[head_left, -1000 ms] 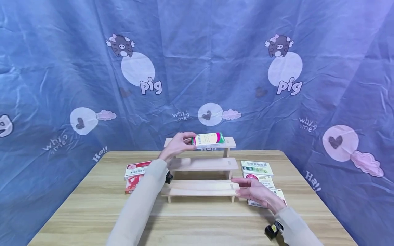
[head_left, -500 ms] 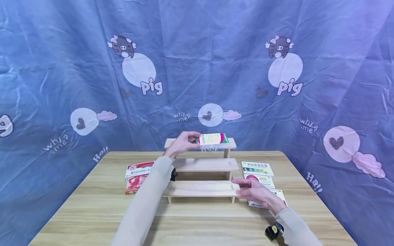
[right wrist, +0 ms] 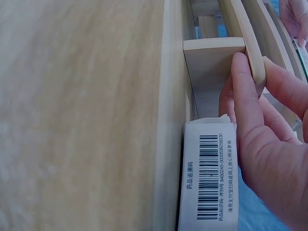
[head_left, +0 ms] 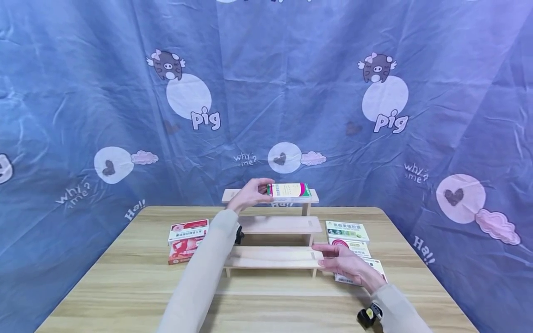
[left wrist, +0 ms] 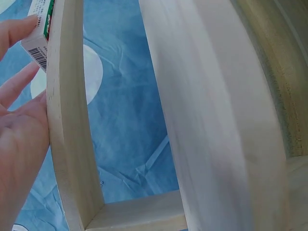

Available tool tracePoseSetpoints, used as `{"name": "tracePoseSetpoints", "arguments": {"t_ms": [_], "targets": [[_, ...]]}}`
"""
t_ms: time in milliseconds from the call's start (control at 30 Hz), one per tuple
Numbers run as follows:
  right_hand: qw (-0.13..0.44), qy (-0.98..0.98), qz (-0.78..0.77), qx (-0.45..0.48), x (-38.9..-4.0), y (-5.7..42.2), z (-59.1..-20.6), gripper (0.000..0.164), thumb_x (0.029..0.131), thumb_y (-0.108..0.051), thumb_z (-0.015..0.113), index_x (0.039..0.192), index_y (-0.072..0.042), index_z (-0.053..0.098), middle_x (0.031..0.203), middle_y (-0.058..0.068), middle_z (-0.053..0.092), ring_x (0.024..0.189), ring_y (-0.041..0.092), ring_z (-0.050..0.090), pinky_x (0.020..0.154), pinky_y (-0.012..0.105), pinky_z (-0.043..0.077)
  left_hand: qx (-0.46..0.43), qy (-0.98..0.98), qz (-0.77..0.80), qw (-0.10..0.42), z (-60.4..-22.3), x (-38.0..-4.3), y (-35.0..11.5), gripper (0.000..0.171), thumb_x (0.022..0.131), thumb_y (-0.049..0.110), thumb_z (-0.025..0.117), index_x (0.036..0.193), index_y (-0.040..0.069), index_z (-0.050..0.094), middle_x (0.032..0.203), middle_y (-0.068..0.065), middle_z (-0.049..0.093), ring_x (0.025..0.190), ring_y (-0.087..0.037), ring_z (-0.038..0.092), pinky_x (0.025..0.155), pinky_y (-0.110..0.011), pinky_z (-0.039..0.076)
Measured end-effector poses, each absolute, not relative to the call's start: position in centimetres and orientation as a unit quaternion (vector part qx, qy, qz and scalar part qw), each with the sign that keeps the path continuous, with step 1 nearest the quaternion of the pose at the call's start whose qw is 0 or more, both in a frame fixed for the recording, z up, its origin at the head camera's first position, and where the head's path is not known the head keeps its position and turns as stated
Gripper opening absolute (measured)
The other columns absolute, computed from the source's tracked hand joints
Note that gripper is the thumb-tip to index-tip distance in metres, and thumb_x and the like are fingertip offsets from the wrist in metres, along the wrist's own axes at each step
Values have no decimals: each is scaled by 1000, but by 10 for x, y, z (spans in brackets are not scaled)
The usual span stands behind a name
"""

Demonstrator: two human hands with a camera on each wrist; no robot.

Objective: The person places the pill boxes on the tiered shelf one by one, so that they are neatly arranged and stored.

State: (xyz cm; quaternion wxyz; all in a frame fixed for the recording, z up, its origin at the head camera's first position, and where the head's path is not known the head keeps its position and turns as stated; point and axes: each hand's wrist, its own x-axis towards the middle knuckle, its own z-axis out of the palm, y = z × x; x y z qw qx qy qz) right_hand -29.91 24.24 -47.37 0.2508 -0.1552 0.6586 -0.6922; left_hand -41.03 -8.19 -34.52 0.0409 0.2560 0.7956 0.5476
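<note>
A three-tier wooden rack (head_left: 270, 256) stands mid-table. At its top tier my left hand (head_left: 251, 193) pinches the left end of a white medicine box (head_left: 289, 190) with green and magenta trim, which lies flat over the right part of that tier. In the left wrist view the box's barcode end (left wrist: 38, 53) shows between thumb and fingers, right at the top board (left wrist: 72, 115). My right hand (head_left: 347, 266) grips the right end of the bottom tier; the right wrist view shows thumb and fingers on either side of the board (right wrist: 252, 53).
Right of the rack lie three medicine boxes, a green-and-white one (head_left: 346, 230) farthest back; the nearest (right wrist: 209, 178) sits just under my right hand. Two red-and-white boxes (head_left: 187, 229) lie on the left, partly behind my left sleeve. A blue printed curtain (head_left: 266, 92) hangs behind the table.
My left hand has shifted the medicine box rightward along the top tier and slightly lower. My right hand keeps its hold on the bottom tier.
</note>
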Motion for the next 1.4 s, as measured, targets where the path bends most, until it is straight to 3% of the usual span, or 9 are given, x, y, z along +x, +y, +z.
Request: {"name": "tracePoseSetpoints", "arguments": {"t_ms": [200, 467, 1000, 1233, 1400], "targets": [[248, 651, -701, -155, -299, 243, -473, 59, 91, 5, 59, 145, 8, 36, 120, 11, 65, 104, 21, 68, 92, 33, 57, 256, 805, 534, 29, -344, -411, -81, 67, 79, -4, 74, 141, -4, 46, 146, -20, 48, 138, -30, 45, 117, -36, 36], [251, 655, -698, -143, -296, 242, -471, 61, 90, 3, 61, 146, 7, 36, 119, 10, 66, 103, 20, 68, 93, 35, 57, 267, 804, 531, 35, -343, -409, -81, 70, 80, -5, 74, 143, -6, 42, 151, -27, 39, 140, -34, 41, 119, -39, 33], [244, 661, -696, -138, -295, 241, -469, 61, 90, 3, 61, 146, 7, 37, 118, 10, 67, 102, 19, 68, 92, 34, 58, 260, 803, 534, 41, -343, -411, -82, 78, 80, -3, 75, 147, -5, 36, 154, -22, 37, 141, -33, 39, 118, -38, 34], [245, 662, -693, -146, -294, 240, -471, 61, 89, 5, 61, 146, 7, 37, 119, 11, 66, 102, 20, 68, 92, 34, 57, 215, 803, 555, 17, -347, -409, -90, 80, 79, 17, 82, 146, 2, 41, 150, -16, 45, 136, -32, 46, 115, -40, 39], [246, 660, -695, -147, -295, 240, -471, 62, 90, 5, 61, 146, 7, 36, 119, 11, 66, 102, 19, 68, 91, 33, 58, 193, 798, 571, -10, -350, -408, -100, 63, 85, 23, 77, 140, 8, 51, 141, -17, 54, 128, -29, 54, 109, -41, 46]]}}
